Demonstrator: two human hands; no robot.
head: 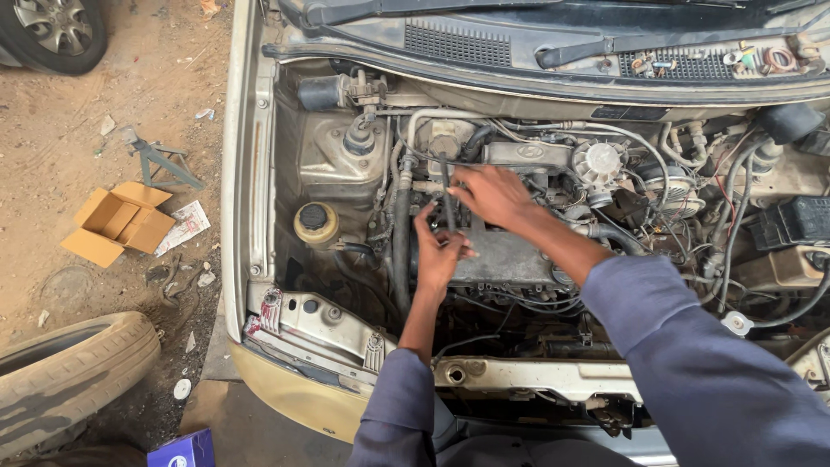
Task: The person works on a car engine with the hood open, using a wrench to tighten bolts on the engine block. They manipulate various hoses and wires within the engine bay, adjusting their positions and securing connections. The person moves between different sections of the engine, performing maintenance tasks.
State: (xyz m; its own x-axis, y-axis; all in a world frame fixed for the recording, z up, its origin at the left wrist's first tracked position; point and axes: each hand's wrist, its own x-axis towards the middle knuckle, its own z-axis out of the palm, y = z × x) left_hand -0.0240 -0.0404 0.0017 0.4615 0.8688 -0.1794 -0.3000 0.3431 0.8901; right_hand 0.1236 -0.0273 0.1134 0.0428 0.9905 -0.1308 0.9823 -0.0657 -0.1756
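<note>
I lean over an open car engine bay. My left hand (438,251) is closed around the lower part of a thin black hose (447,186) that rises from the left end of the grey engine cover (506,255). My right hand (491,195) pinches the same hose higher up, near the metal intake part (527,154). Both arms wear blue-grey sleeves. The hose's lower end is hidden behind my left hand.
A thick black radiator hose (400,251) runs beside my left hand. A yellow-capped reservoir (316,222) sits left, a distributor (598,162) and black box (800,220) right. On the dirt ground lie an open cardboard box (117,222), a jack stand (160,162) and a tyre (69,372).
</note>
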